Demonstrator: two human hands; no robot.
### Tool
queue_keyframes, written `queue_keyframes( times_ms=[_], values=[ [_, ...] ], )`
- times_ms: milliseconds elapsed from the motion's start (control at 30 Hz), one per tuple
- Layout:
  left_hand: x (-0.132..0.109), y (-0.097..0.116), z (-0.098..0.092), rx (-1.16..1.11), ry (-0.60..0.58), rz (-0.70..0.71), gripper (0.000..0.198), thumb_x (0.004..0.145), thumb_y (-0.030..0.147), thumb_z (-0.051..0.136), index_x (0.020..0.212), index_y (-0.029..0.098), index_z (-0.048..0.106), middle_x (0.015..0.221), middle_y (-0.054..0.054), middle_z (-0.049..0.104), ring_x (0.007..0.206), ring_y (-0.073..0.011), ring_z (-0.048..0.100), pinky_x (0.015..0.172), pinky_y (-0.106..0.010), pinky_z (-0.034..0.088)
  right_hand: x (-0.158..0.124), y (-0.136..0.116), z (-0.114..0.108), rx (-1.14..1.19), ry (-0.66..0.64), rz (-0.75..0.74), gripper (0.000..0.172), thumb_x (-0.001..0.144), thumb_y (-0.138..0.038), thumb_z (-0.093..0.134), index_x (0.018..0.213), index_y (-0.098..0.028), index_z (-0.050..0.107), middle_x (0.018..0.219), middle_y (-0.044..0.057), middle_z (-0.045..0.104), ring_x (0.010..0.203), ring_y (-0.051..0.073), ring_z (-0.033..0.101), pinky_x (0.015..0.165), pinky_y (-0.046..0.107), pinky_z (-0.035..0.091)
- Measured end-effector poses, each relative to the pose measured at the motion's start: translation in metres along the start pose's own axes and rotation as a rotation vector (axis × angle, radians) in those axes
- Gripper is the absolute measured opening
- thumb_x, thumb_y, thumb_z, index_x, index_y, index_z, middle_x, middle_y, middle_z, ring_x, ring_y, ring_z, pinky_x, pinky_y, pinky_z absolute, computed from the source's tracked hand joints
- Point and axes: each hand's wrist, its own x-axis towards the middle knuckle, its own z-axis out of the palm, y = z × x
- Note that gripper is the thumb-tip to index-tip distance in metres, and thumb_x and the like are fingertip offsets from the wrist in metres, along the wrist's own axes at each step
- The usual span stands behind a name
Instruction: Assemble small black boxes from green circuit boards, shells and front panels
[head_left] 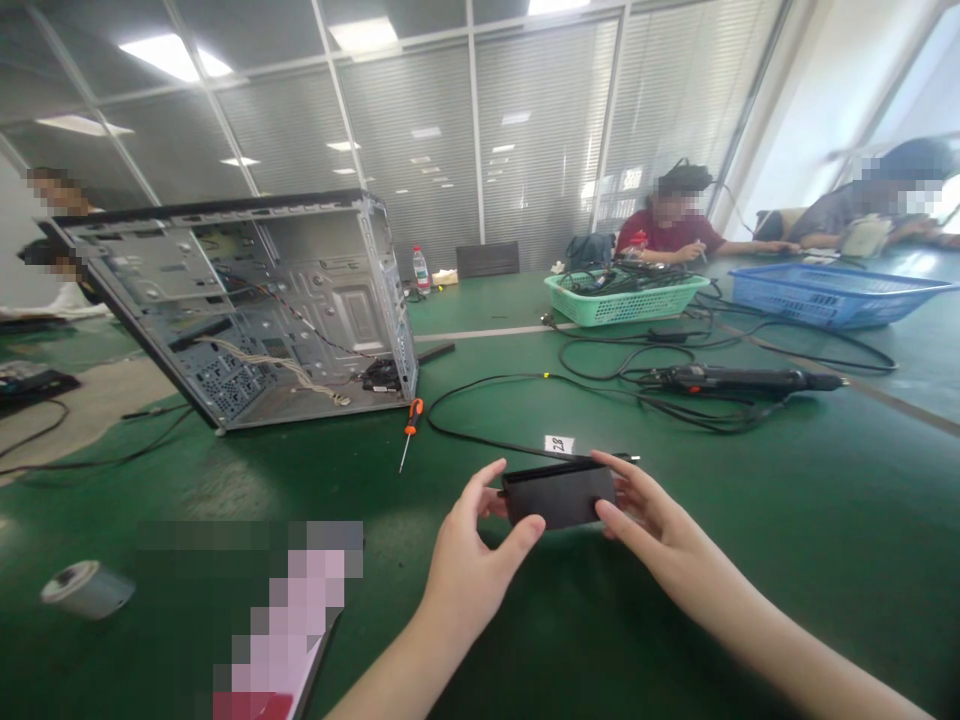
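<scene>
While my left hand (469, 555) and right hand (645, 515) grip the black box (559, 495) by its ends, a screwdriver (409, 432) lies at 11 o'clock.

A green table (750, 520) is covered with an open computer case (255, 310), an orange-handled screwdriver (409, 430) and black cables (600, 400). A green basket (626, 298), a blue basket (832, 292) and a tape roll (86, 588) are also placed on it.
</scene>
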Motion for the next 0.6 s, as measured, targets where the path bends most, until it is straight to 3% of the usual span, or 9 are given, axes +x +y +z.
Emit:
queue_keyframes(
  times_ms=[67, 167, 300, 400, 500, 600],
  values=[
    [0.0, -0.001, -0.001, -0.065, -0.03, -0.006, 0.055, 0.079, 0.042, 0.06, 0.126, 0.019, 0.047, 0.089, -0.005, 0.067, 0.085, -0.0211, 0.062, 0.08, -0.035, 0.048, -0.003, -0.006, 0.0, 0.047, -0.037, 0.052, 0.083, 0.075, -0.07, 0.05, 0.134, -0.014, 0.031, 0.097, 0.01, 0.053, 0.082, 0.021, 0.057, 0.071, 0.032, 0.051],
    [0.001, -0.004, -0.001, -0.153, -0.089, -0.008, 0.044, 0.082, 0.052, 0.052, 0.109, 0.017, 0.056, 0.082, -0.005, 0.066, 0.071, -0.0178, 0.06, 0.065, -0.028, 0.048, -0.01, -0.011, 0.002, 0.173, -0.098, 0.12, 0.072, 0.08, -0.07, 0.047, 0.125, -0.015, 0.039, 0.074, 0.003, 0.052, 0.067, 0.016, 0.052, 0.061, 0.026, 0.045],
    [0.001, -0.01, 0.0, -0.178, -0.118, -0.056, 0.052, 0.082, 0.062, 0.046, 0.099, 0.015, 0.058, 0.068, -0.002, 0.061, 0.051, -0.0121, 0.049, 0.047, -0.022, 0.038, -0.013, -0.007, 0.005, 0.394, -0.174, 0.215, 0.058, 0.079, -0.069, 0.052, 0.104, -0.017, 0.043, 0.063, -0.002, 0.049, 0.057, 0.01, 0.048, 0.053, 0.019, 0.037],
    [0.002, -0.008, 0.001, -0.133, -0.13, -0.069, 0.05, 0.082, 0.057, 0.048, 0.104, 0.013, 0.058, 0.066, 0.0, 0.059, 0.05, -0.0112, 0.047, 0.048, -0.022, 0.036, -0.01, -0.003, 0.009, 0.504, -0.167, 0.339, 0.06, 0.076, -0.073, 0.052, 0.089, -0.016, 0.043, 0.056, -0.004, 0.045, 0.047, 0.007, 0.045, 0.046, 0.015, 0.029],
    [0.002, -0.002, 0.001, -0.089, -0.117, -0.092, 0.048, 0.083, 0.049, 0.05, 0.112, 0.012, 0.057, 0.065, 0.0, 0.057, 0.053, -0.0123, 0.047, 0.052, -0.023, 0.036, -0.007, -0.004, 0.01, 0.527, -0.153, 0.465, 0.056, 0.085, -0.07, 0.042, 0.085, -0.014, 0.044, 0.049, -0.005, 0.041, 0.04, 0.005, 0.043, 0.043, 0.014, 0.024],
    [0.001, 0.003, 0.001, -0.109, -0.119, -0.113, 0.05, 0.084, 0.044, 0.046, 0.12, 0.01, 0.054, 0.061, 0.002, 0.054, 0.055, -0.0139, 0.047, 0.055, -0.025, 0.037, -0.007, -0.006, 0.009, 0.541, -0.169, 0.487, 0.06, 0.083, -0.073, 0.042, 0.079, -0.013, 0.044, 0.047, -0.004, 0.043, 0.039, 0.005, 0.045, 0.043, 0.013, 0.025]
  ],
)
